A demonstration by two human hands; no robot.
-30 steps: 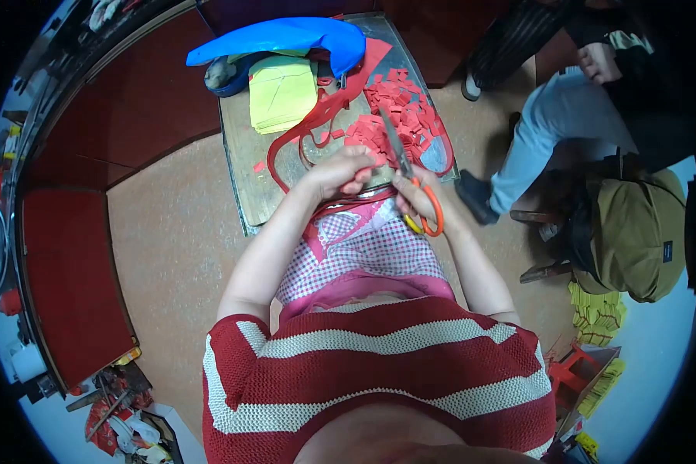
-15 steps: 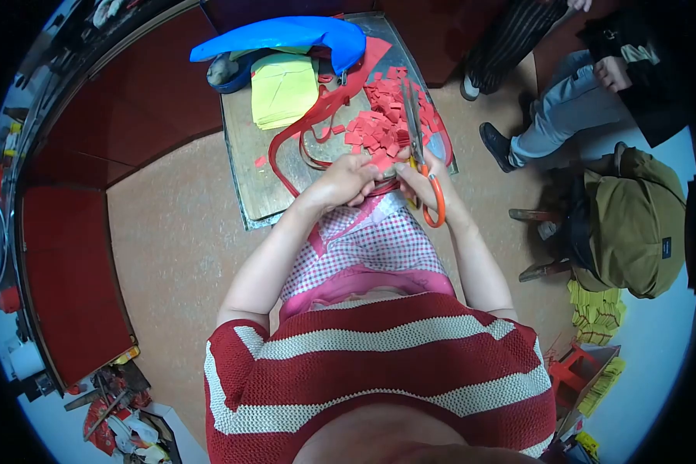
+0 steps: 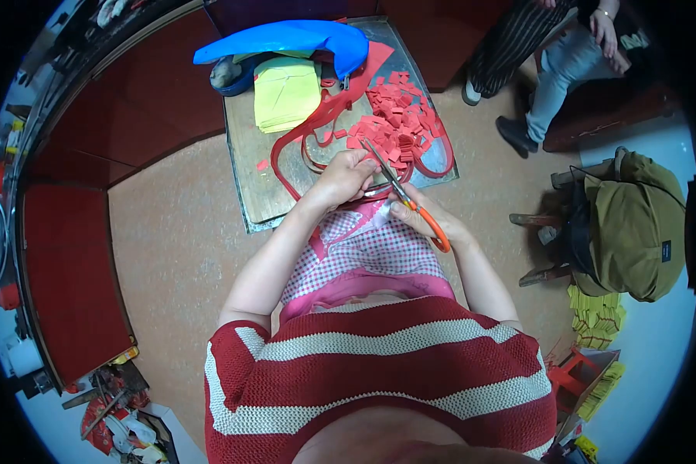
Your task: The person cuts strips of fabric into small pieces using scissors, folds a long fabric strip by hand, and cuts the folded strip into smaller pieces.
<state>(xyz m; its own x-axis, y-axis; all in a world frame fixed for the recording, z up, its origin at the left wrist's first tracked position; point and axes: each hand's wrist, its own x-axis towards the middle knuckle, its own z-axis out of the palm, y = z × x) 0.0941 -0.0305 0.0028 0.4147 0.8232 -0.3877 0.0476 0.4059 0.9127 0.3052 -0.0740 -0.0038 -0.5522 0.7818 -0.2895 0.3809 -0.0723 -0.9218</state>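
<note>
At the table's near edge, my left hand is closed, with its fingertips pinched on a small piece of red paper. My right hand is wrapped round orange-handled scissors. Their blades point up and left, and the tips lie beside my left fingertips. A heap of small red paper pieces lies just beyond the hands. Red strips curl to the left of the heap. Farther back are a stack of yellow paper and a blue plastic bag.
The small table stands in front of my lap. Two people stand at the upper right, their legs and hands visible. A stool with an olive bag is at the right. Yellow bundles lie below it, near a cardboard box.
The scissors have swung from pointing away from me to slanting left, towards my left fingers. My right hand has moved slightly nearer my body. One person's leg and hands at the upper right have shifted.
</note>
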